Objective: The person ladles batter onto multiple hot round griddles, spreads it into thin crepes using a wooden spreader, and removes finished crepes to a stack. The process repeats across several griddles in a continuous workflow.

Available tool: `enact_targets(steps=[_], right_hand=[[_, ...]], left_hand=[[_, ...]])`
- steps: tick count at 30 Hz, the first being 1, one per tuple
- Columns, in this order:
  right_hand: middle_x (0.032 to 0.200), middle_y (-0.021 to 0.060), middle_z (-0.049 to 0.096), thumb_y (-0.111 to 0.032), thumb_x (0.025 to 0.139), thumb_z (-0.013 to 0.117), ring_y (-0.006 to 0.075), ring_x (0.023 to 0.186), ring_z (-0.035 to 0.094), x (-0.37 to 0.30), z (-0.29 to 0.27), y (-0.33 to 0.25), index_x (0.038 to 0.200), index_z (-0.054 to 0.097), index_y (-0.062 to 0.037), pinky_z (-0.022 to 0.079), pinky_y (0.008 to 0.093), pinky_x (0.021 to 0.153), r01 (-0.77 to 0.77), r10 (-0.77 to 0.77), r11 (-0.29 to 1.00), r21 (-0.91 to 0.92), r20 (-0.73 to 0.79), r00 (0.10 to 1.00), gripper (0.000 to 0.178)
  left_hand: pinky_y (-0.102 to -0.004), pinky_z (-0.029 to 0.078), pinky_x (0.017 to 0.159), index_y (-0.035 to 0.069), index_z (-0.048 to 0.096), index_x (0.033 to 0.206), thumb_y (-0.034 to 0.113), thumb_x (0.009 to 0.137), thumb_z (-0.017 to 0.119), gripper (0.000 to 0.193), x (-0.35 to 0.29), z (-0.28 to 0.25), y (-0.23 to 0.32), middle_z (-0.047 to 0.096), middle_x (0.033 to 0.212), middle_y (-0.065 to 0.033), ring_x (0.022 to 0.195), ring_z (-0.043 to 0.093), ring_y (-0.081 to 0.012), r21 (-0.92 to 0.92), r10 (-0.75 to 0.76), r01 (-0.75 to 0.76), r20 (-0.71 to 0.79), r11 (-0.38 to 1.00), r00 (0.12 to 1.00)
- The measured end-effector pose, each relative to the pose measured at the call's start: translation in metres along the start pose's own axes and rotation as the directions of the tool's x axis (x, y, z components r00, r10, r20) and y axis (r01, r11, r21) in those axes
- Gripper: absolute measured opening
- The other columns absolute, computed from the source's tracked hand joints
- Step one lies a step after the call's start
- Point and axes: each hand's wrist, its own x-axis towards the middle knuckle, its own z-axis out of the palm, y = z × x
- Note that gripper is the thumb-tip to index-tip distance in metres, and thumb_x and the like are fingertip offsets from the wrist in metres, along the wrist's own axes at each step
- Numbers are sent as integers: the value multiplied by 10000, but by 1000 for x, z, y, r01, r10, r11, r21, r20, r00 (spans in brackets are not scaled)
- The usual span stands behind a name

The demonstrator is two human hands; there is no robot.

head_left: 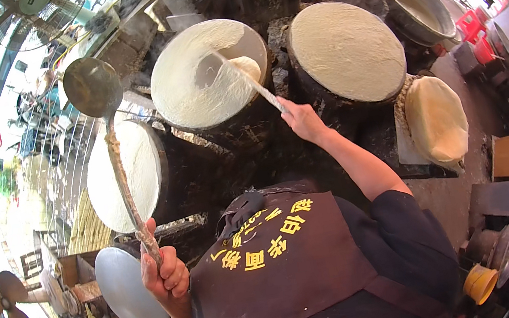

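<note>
My left hand (167, 274) is closed round the crusted handle of a long ladle (92, 87), raised at the left with its round metal bowl up. My right hand (303, 118) grips a long, thin, batter-coated spreader (265, 94). Its far end lies over the middle round griddle (240, 47). Pale batter (182, 80) covers most of that griddle, leaving a bare grey patch at its right, where a thick batter mound (246, 66) sits beside the spreader. To the right, another griddle carries a full pale round of batter (347, 49).
White batter (125, 177) covers a griddle at left, below the ladle's bowl. Nearer me stands a plain pale disc (130, 291). Thin tan flatbreads (438, 120) are stacked at right. A large metal pot (421, 6) is behind. Fans (39, 20) and a yellow container (481, 283) are around.
</note>
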Motion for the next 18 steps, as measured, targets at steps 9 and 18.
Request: enact_targets(steps=[9, 18], right_hand=[[879, 238, 643, -152, 880, 562, 415, 816, 623, 57, -21, 31, 1317, 478, -133, 498, 485, 702, 97, -90, 975, -199, 43, 995, 445], [826, 207, 623, -151, 880, 561, 407, 770, 620, 48, -26, 22, 1361, 447, -160, 492, 490, 695, 76, -51, 964, -255, 101, 994, 495]], left_hand=[[-161, 250, 283, 130, 109, 1502, 253, 1006, 455, 617, 26, 34, -23, 343, 643, -3, 402, 263, -19, 33, 66, -63, -108, 997, 992], [-158, 229, 294, 145, 114, 1504, 268, 1019, 415, 583, 27, 35, -28, 328, 649, -4, 407, 246, -26, 33, 91, -88, -126, 996, 988]])
